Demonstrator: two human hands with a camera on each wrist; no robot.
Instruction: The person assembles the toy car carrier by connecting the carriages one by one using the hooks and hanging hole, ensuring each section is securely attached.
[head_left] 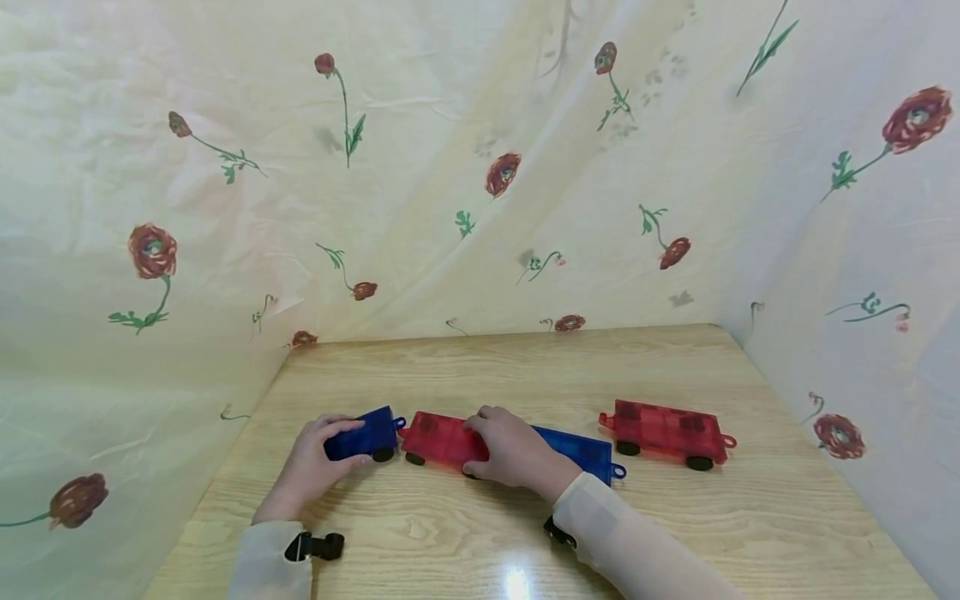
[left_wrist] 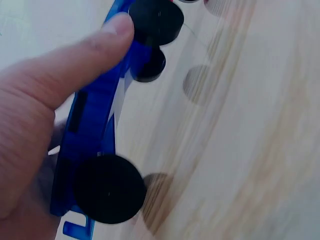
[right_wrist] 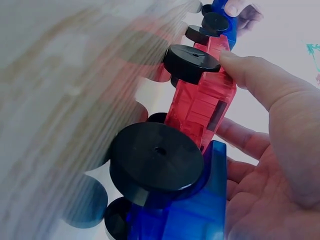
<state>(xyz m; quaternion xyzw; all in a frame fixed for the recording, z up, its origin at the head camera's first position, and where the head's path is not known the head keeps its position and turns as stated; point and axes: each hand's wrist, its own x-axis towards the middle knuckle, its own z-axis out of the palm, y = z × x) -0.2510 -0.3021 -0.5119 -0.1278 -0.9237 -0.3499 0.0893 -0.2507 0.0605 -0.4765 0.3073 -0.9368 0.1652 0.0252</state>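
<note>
At the left of the head view, my left hand point(head_left: 318, 458) grips a translucent blue toy train car point(head_left: 375, 433) with black wheels, thumb on its near side. Its ring end meets the hook end of a red toy train car point(head_left: 438, 437). My right hand point(head_left: 517, 450) holds this red car near its right end, thumb on the near side in the right wrist view. Behind that hand a second blue car point(head_left: 581, 452) stands close against the red car; their joint is partly hidden. In the left wrist view, the left blue car's wheels point(left_wrist: 110, 189) hang over the table.
Another red toy car point(head_left: 663, 429) stands apart at the right, with a hook and a ring at its ends. All stand on a wood-grain table point(head_left: 450, 542). A flower-patterned cloth point(head_left: 420, 167) closes off the back and sides.
</note>
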